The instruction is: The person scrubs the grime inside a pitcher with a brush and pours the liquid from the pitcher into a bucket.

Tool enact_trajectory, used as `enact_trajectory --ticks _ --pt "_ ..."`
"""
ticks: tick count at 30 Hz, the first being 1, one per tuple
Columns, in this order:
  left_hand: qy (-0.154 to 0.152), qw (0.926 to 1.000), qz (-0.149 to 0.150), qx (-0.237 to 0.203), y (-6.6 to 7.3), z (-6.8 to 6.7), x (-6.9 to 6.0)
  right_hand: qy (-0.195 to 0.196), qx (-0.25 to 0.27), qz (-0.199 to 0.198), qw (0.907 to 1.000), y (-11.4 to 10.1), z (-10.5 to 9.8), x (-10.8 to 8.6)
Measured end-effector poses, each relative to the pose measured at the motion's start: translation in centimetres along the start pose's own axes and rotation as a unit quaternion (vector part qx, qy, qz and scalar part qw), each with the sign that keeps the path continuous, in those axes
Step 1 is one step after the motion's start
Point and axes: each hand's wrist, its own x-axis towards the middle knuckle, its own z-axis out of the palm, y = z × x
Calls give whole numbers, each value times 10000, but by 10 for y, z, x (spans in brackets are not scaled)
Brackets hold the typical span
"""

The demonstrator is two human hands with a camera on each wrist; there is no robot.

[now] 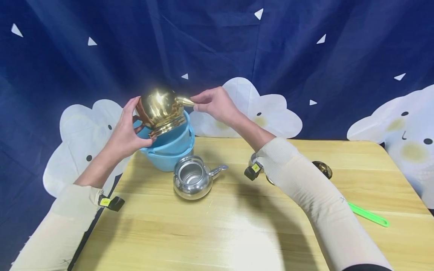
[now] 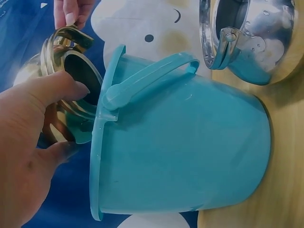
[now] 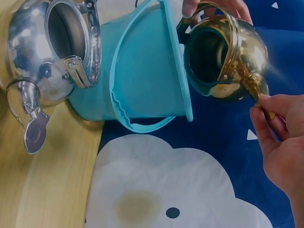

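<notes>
A shiny gold teapot point(image 1: 159, 105) is tipped over the light-blue bucket point(image 1: 171, 145), its open mouth turned down toward the bucket. My left hand point(image 1: 123, 131) grips the teapot by its rim and side; in the left wrist view the thumb point(image 2: 71, 88) lies across the mouth's edge. My right hand point(image 1: 217, 105) pinches the end of the gold spout, as the right wrist view also shows with the fingers point(image 3: 268, 130) on it. Beside the bucket, a lidless silver teapot point(image 1: 193, 184) stands upright on the table, spout to the right.
On the wooden table point(image 1: 190, 233), a dark gold lid point(image 1: 322, 169) and a green stick-like handle point(image 1: 367, 214) lie to the right, partly behind my right sleeve. Another silver piece is mostly hidden by that sleeve. A dark blue curtain point(image 1: 217, 45) with white clouds hangs behind.
</notes>
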Motion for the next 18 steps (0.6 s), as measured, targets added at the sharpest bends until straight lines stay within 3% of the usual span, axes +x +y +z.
enact_trajectory --ticks 11,18 --pt "282 9977 366 500 1 2 -5 10 -271 -220 9994 -2 -1 -3" --pt "565 9926 796 725 -4 3 -6 35 -353 -377 9987 -3 0 -4"
